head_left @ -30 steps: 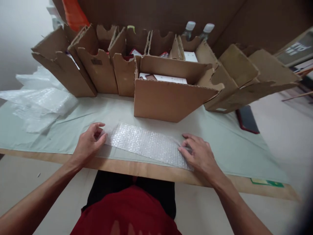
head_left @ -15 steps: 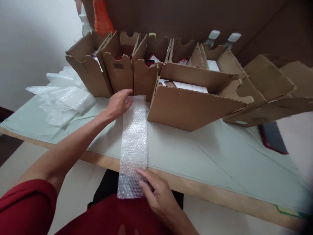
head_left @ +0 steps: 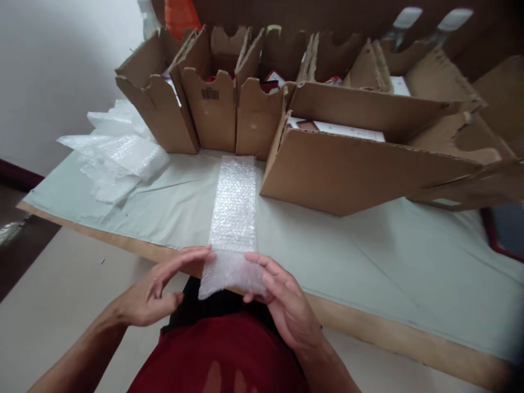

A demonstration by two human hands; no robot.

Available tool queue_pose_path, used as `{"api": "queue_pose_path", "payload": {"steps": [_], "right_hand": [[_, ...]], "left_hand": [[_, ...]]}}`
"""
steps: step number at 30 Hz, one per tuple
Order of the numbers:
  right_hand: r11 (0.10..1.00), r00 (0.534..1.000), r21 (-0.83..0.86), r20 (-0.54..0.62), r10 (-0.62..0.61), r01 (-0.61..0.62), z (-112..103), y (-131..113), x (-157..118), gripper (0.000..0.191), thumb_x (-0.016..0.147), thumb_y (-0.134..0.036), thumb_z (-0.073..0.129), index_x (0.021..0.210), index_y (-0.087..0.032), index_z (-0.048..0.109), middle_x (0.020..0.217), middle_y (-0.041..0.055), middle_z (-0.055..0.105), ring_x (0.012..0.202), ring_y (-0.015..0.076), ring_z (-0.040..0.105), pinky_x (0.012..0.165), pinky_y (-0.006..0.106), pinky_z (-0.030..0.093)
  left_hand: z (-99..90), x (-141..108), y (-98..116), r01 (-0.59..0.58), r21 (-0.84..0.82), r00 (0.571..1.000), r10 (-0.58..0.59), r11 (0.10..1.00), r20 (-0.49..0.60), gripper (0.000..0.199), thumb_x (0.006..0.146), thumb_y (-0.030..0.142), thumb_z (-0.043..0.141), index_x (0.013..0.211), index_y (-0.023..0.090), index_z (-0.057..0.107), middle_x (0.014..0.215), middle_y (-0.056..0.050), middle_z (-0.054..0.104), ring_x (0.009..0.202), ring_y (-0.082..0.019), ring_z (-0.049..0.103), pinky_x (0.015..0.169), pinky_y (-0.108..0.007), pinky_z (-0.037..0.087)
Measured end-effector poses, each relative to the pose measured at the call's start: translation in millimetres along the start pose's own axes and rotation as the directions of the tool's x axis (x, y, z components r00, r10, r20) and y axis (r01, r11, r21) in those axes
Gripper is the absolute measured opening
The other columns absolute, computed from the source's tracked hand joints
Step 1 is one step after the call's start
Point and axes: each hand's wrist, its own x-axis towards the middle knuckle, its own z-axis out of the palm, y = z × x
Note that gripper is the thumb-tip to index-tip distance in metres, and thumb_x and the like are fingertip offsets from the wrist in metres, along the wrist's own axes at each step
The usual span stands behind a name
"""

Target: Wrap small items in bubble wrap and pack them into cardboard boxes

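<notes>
A long bubble-wrap strip [head_left: 235,204] lies on the cloth-covered table, its far end near the cardboard boxes. Its near end is bent at a crease by the table's front edge and looks hazier than the rest. My right hand [head_left: 282,297] grips the right side of this bent end, the thumb on one side and fingers on the other. At the left side of the crease, my left hand [head_left: 158,289] touches the strip with its fingertips. Its fingers are stretched out and its thumb stands well apart.
A heap of bubble-wrap pieces [head_left: 123,153] lies on the table's left. Several open cardboard boxes [head_left: 215,117] line the back, and a larger cardboard box [head_left: 352,174] stands in front. Clear bottles [head_left: 403,24] and an orange object [head_left: 180,16] are behind. A dark red-edged device [head_left: 505,229] lies right.
My left hand has come back from the strip's far end to its near end. The near end is now bent, with my right hand gripping it. The view has shifted.
</notes>
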Motion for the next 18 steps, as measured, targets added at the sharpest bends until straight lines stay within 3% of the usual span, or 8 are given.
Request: {"api": "queue_pose_path", "payload": {"steps": [3, 5, 8, 11, 14, 18], "right_hand": [[0.993, 0.999, 0.108, 0.011, -0.045, 0.044, 4.6, -2.3, 9.6, 0.047, 0.091, -0.057, 0.067, 0.124, -0.024, 0.069, 0.12, 0.0126, 0.074, 0.102, 0.0227, 0.071, 0.072, 0.03, 0.056], [0.991, 0.998, 0.116, 0.008, -0.063, 0.062, 6.1, -3.4, 13.7, 0.047, 0.092, -0.055, 0.066, 0.126, -0.023, 0.067, 0.127, 0.0151, 0.073, 0.115, 0.0268, 0.069, 0.072, 0.03, 0.057], [0.999, 0.996, 0.007, -0.072, -0.043, 0.044, 7.0, -5.0, 15.8, 0.054, 0.089, -0.047, 0.075, 0.134, -0.022, 0.058, 0.121, 0.0142, 0.076, 0.104, 0.0234, 0.073, 0.071, 0.028, 0.057], [0.996, 0.99, -0.089, -0.14, -0.028, 0.015, 8.2, -6.7, 15.5, 0.064, 0.086, -0.045, 0.079, 0.138, -0.02, 0.052, 0.118, 0.014, 0.077, 0.097, 0.0211, 0.074, 0.072, 0.029, 0.058], [0.991, 0.989, -0.132, -0.145, -0.019, -0.001, 9.4, -8.2, 15.8, 0.062, 0.085, -0.048, 0.079, 0.133, -0.018, 0.054, 0.117, 0.0143, 0.077, 0.092, 0.0194, 0.074, 0.075, 0.029, 0.059], [0.985, 0.994, -0.169, -0.106, 0.016, -0.034, 10.2, -8.6, 18.0, 0.055, 0.085, -0.05, 0.078, 0.124, -0.018, 0.055, 0.108, 0.0124, 0.078, 0.084, 0.0183, 0.075, 0.059, 0.025, 0.057]], "left_hand": [[17.8, 8.4, 3.8, 0.06, -0.051, 0.978, -0.069, 0.997, -0.196, 0.059, 0.091, 0.023, 0.061, 0.149, 0.027, 0.05, 0.134, -0.011, 0.071, 0.126, -0.027, 0.067, 0.106, -0.042, 0.056], [26.7, 24.2, 2.0, 0.123, -0.048, 0.925, -0.132, 0.991, -0.356, 0.039, 0.094, 0.024, 0.06, 0.133, 0.023, 0.062, 0.111, -0.008, 0.077, 0.101, -0.021, 0.074, 0.091, -0.033, 0.06], [33.4, 46.4, -3.1, 0.19, -0.018, 0.859, -0.175, 0.982, -0.48, 0.024, 0.095, 0.027, 0.057, 0.115, 0.018, 0.069, 0.084, -0.001, 0.073, 0.073, -0.014, 0.069, 0.07, -0.024, 0.056], [35.4, 57.9, -7.8, 0.238, 0.05, 0.823, -0.174, 0.97, -0.54, 0.032, 0.093, 0.028, 0.058, 0.121, 0.015, 0.066, 0.075, 0.002, 0.069, 0.062, -0.011, 0.062, 0.062, -0.023, 0.05], [36.3, 60.9, -10.4, 0.278, 0.089, 0.817, -0.186, 0.956, -0.546, 0.039, 0.091, 0.029, 0.058, 0.126, 0.013, 0.064, 0.074, 0.002, 0.069, 0.057, -0.01, 0.057, 0.058, -0.023, 0.046], [36.7, 62.3, -8.4, 0.258, -0.002, 0.813, -0.218, 0.966, -0.54, 0.04, 0.091, 0.031, 0.058, 0.127, 0.014, 0.063, 0.076, 0.001, 0.069, 0.058, -0.01, 0.057, 0.059, -0.023, 0.046]]}}
